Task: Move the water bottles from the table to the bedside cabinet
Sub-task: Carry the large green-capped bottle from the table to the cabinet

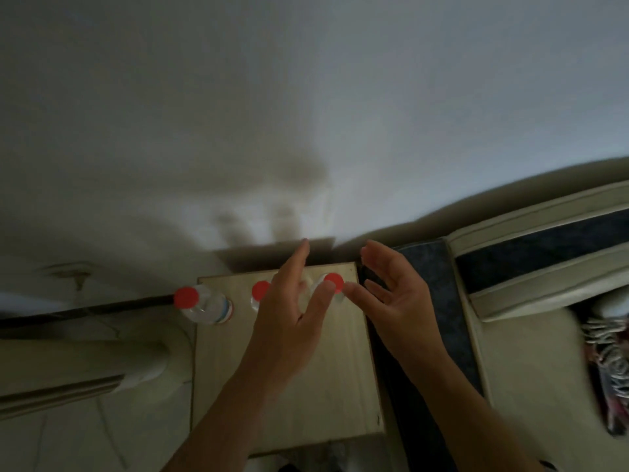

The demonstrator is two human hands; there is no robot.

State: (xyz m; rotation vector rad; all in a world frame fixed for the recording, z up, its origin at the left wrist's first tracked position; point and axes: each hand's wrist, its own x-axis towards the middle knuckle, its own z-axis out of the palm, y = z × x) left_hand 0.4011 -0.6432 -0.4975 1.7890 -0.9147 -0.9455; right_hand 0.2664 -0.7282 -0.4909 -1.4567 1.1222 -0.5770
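Three water bottles (207, 303) (260, 292) (332, 284) row cabinet top (306, 386), 9 to 3 o'clock; bed (531, 267) at 3.

No readable txt; left bottle (207, 306) label's too blurred to make out.

Red caps (186, 297) top clear bottles (207, 306); pale wood cabinet (340, 376); at 3 o'clock, navy-and-cream bed (531, 253).

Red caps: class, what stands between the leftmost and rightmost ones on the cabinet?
A third red-capped bottle, partly hidden by the left hand, stands between the leftmost cap and rightmost cap, head view.
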